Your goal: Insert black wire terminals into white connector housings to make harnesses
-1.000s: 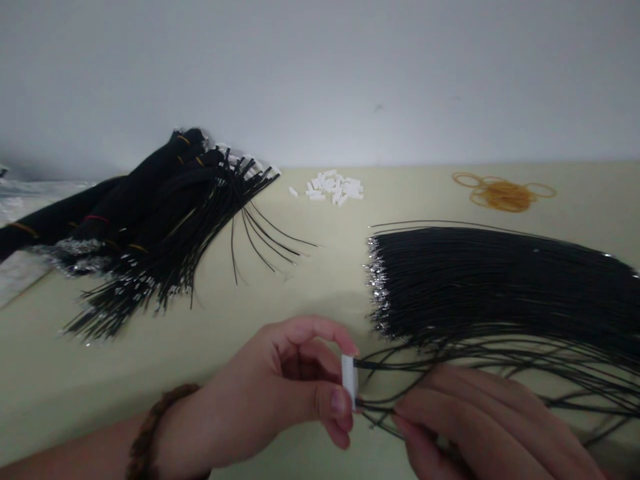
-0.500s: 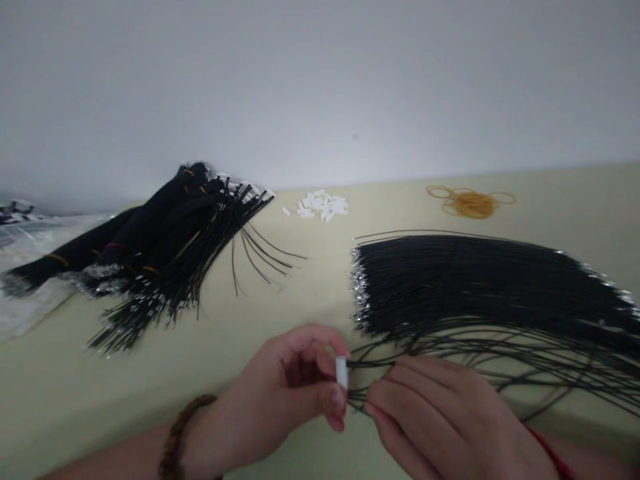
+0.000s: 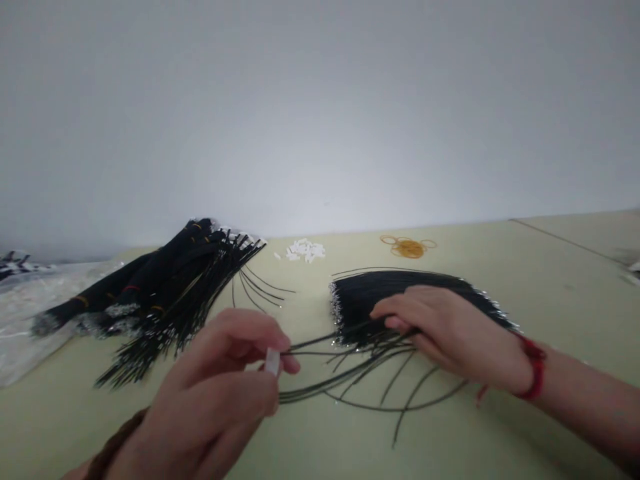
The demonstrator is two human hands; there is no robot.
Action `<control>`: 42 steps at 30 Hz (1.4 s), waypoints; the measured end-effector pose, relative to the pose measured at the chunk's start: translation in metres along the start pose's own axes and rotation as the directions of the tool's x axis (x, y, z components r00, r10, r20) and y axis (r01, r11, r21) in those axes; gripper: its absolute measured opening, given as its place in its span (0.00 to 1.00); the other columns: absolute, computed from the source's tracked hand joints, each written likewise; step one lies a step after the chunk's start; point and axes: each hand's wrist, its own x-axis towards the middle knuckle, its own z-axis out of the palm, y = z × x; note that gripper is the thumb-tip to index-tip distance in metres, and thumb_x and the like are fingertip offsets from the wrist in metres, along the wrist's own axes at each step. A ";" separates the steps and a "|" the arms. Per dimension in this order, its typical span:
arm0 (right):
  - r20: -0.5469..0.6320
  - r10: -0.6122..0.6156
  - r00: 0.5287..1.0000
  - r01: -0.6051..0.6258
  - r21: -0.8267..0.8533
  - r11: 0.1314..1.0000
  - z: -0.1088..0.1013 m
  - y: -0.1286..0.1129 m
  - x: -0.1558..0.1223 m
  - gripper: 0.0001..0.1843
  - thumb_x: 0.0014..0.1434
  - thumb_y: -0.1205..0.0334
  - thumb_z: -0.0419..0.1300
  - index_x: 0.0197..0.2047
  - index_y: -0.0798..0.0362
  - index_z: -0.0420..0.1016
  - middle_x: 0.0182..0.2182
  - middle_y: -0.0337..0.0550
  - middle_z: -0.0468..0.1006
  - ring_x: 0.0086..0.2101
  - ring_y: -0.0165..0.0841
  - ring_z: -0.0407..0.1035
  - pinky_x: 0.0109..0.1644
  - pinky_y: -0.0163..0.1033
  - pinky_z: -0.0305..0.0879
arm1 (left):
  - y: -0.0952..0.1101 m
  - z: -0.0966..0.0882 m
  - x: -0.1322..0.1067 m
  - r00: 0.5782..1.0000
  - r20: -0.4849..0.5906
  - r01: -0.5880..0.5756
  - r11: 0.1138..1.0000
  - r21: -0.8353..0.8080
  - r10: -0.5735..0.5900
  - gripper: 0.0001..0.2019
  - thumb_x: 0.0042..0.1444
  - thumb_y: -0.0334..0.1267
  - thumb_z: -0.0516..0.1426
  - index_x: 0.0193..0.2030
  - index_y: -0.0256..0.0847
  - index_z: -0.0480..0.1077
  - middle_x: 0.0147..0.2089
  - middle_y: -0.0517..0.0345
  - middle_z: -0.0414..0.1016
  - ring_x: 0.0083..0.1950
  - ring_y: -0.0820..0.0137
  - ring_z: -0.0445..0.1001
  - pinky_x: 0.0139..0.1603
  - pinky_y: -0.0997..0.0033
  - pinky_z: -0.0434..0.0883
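Observation:
Between the thumb and fingers of my left hand (image 3: 225, 380) is a small white connector housing (image 3: 272, 362). Black wires (image 3: 320, 393) run rightward from it. My right hand (image 3: 440, 327) is over the front edge of a wide pile of black wires (image 3: 400, 287) with silvery ends. Its fingers are closed on black wire, though the fingertips are partly hidden. Several loose wires curve across the table below that hand.
Bundles of black wires (image 3: 165, 287), some with white housings at one end, lie left beside a clear plastic bag (image 3: 15, 347). A heap of white housings (image 3: 306, 250) and orange rubber bands (image 3: 410, 249) lie at the back. A pale wall (image 3: 320, 133) rises behind the table (image 3: 550, 267).
My right hand has moved away from the connector, rightward and up to the wire pile. My left hand has shifted left with the white housing. The camera view has tilted up.

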 end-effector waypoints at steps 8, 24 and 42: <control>-0.088 -0.076 0.993 0.044 -0.326 0.944 -0.059 0.013 -0.024 0.08 0.66 0.65 0.44 0.42 0.58 0.62 0.31 0.41 0.66 0.32 0.25 0.57 0.38 0.32 0.52 | 0.010 0.026 -0.001 0.990 0.014 0.138 0.942 -0.305 -0.140 0.13 0.57 0.22 0.47 0.32 0.44 0.64 0.40 0.61 0.66 0.42 0.73 0.70 0.41 0.74 0.69; -0.122 -0.189 0.974 0.108 -0.483 0.869 -0.088 -0.028 -0.031 0.07 0.65 0.66 0.46 0.41 0.57 0.62 0.28 0.42 0.66 0.33 0.28 0.60 0.38 0.36 0.56 | 0.021 0.047 -0.007 0.705 0.417 0.602 0.175 -0.779 -0.573 0.08 0.41 0.26 0.64 0.26 0.35 0.69 0.25 0.63 0.74 0.24 0.78 0.71 0.28 0.79 0.68; 0.381 0.061 0.922 0.014 -0.190 0.982 -0.014 -0.007 -0.049 0.36 0.49 0.41 0.63 0.54 0.57 0.66 0.47 0.44 0.65 0.44 0.34 0.63 0.44 0.37 0.62 | -0.014 0.089 -0.020 0.563 0.478 0.765 0.205 -0.611 -0.674 0.12 0.38 0.32 0.64 0.26 0.35 0.64 0.20 0.66 0.68 0.20 0.78 0.66 0.25 0.75 0.67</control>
